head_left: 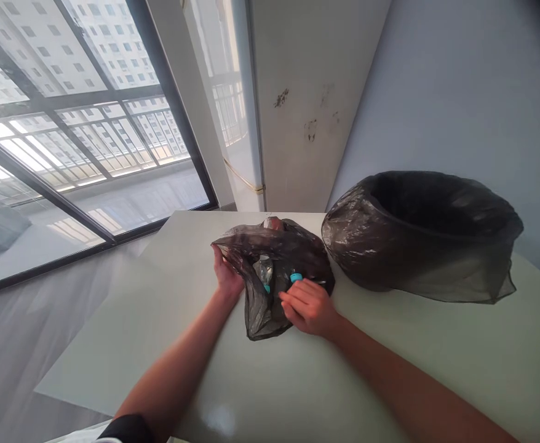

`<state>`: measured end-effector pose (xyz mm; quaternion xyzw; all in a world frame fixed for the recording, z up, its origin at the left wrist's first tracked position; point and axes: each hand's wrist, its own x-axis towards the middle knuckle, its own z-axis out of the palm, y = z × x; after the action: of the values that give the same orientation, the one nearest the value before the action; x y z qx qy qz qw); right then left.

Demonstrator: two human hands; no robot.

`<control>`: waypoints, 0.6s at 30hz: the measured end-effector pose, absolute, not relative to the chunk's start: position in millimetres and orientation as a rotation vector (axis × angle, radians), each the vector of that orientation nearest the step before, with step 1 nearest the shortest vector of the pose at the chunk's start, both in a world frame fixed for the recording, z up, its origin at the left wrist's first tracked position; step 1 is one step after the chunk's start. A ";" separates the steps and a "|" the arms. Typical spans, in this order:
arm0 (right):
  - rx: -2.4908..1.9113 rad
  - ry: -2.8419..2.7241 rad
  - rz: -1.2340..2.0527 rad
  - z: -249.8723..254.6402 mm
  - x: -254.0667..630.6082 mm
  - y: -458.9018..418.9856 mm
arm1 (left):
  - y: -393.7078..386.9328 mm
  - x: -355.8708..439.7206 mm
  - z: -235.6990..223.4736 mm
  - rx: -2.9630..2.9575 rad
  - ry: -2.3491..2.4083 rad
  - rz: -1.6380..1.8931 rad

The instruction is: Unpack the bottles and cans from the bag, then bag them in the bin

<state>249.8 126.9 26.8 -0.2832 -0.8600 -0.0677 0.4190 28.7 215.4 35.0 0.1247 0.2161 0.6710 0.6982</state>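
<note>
A thin black garbage bag (246, 246) lies on the white table, its mouth facing me. Through the opening I see a crumpled clear plastic bottle (264, 271) and a teal bottle cap (296, 277). Something with a reddish patch (273, 224) shows at the bag's far side. My left hand (227, 277) grips the bag's left edge, with some fingers hidden behind the plastic. On the right side of the mouth, my right hand (310, 306) is closed with curled fingers on the bag's edge, just below the teal cap.
A bin (385, 252) lined with another black bag stands on the table (159, 320) at the right, near the wall. Behind the table is a pale cabinet-like panel (307, 123) with dark marks. Large glass doors (90, 123) are at the left, above a grey floor.
</note>
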 end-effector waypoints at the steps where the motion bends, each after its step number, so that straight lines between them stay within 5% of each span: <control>1: -0.798 -2.097 -0.210 26.8 250.2 128.8 | 215.6 29.2 35.1 0.293 0.470 1.505; 18: -1.280 -2.046 -0.235 15.1 249.3 137.3 | 216.7 27.5 32.3 0.271 0.453 1.439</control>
<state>249.3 137.3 15.1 -0.4942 -0.7902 -0.0908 0.3508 27.5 216.7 32.3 0.1226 0.2049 0.6511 0.7205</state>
